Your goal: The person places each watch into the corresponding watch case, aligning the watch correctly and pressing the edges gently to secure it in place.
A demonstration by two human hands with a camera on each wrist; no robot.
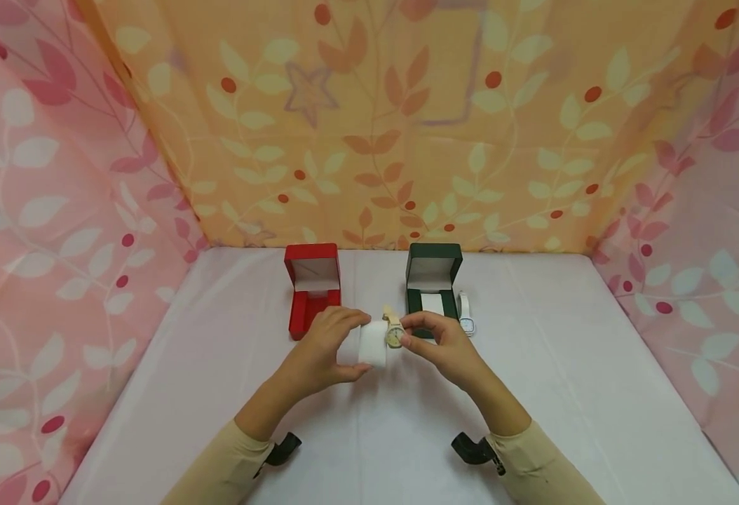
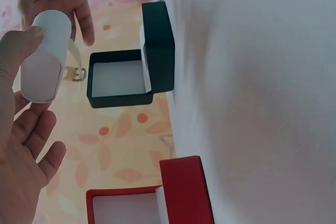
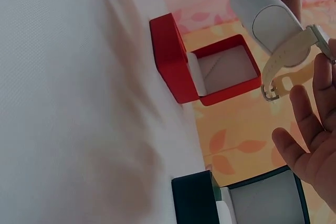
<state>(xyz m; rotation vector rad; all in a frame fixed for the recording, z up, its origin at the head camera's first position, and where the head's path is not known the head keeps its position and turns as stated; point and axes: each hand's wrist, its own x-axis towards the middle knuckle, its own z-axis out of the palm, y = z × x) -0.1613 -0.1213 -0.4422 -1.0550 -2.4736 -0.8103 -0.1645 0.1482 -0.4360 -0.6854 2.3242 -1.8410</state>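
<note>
Head view: the left hand (image 1: 322,351) pinches a white cushion (image 1: 372,347) between its thumb and fingertips, and the right hand (image 1: 445,344) pinches a gold-toned watch (image 1: 395,337) by its case. With the cushion as the centre of a dial, the watch sits just beside it at three o'clock, its cream strap reaching up towards one o'clock. The right wrist view shows the strap crossing in front of one end of the cushion, a metal buckle (image 3: 270,96) at its far bend (whether strap and cushion touch, or whether the buckle is fastened, I cannot tell). In that view two fingers of the right hand spread away from the watch; in the left wrist view the left thumb lies across the cushion's side.

Back in the head view, beyond the hands, a red box (image 1: 311,251) stands with its lid raised at ten o'clock from the cushion, and a dark green box (image 1: 434,250), also open, at two o'clock. A white pad (image 1: 431,303) lies inside the green one. At four o'clock from that box, just beside it, is a white watch (image 1: 466,322). Everything rests over a pale tablecloth (image 1: 597,393), before an orange leaf-patterned backdrop (image 1: 395,140).
</note>
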